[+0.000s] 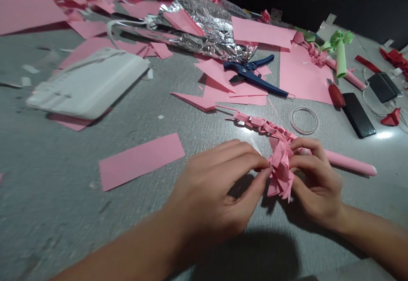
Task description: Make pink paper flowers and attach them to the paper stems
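A pink paper flower [281, 168] with folded, pointed petals is held between my two hands just above the grey table. My left hand [223, 179] pinches its left edge between thumb and fingertips. On the other side, my right hand [315, 177] grips it with thumb and curled fingers. Behind the flower lies a pink paper garland [261, 123] of linked folds. A rolled pink paper tube [352, 162] sticks out to the right beyond my right hand. To the left lies a flat pink paper strip [142, 161].
Blue-handled cutters [251, 75] lie on pink sheets beyond my hands. A roll of tape [304, 120], a red utility knife [335, 94] and a black phone [359, 115] are on the right. A white power strip [89, 83] stands at left. Crumpled foil [204, 21] lies behind.
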`<state>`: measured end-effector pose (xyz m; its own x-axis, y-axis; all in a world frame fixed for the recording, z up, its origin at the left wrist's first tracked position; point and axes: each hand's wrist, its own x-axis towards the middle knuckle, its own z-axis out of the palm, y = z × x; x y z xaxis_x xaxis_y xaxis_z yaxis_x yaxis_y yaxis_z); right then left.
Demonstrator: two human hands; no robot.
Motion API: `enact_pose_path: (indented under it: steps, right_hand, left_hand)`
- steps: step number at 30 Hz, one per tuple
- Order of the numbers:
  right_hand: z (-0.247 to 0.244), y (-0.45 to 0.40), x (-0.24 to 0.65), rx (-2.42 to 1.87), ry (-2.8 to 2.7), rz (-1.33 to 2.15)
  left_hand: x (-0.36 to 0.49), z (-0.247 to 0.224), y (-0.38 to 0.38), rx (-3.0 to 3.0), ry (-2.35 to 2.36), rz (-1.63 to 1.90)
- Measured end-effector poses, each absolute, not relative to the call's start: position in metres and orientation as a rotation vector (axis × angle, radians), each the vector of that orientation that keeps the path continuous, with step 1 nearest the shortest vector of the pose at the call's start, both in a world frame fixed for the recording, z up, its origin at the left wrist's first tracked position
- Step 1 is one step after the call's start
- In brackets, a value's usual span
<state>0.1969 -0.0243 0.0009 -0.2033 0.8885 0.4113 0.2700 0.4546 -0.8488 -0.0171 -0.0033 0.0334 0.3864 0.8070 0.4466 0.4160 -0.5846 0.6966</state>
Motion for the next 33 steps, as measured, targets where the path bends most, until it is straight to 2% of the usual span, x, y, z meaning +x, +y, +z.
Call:
enact_pose_path:
  steps: [13, 33]
  right_hand:
    - [-0.0007, -0.024, 0.1957, -0.935, -1.807, 0.608]
    - [0.0019, -0.0238, 0.1963, -0.997, -1.803, 0.648]
  left_hand:
    - [-0.0156, 0.0354, -0.0004, 1.822, 1.065, 0.954]
    - [-0.015, 0.0368, -0.0003, 1.713, 1.039, 0.973]
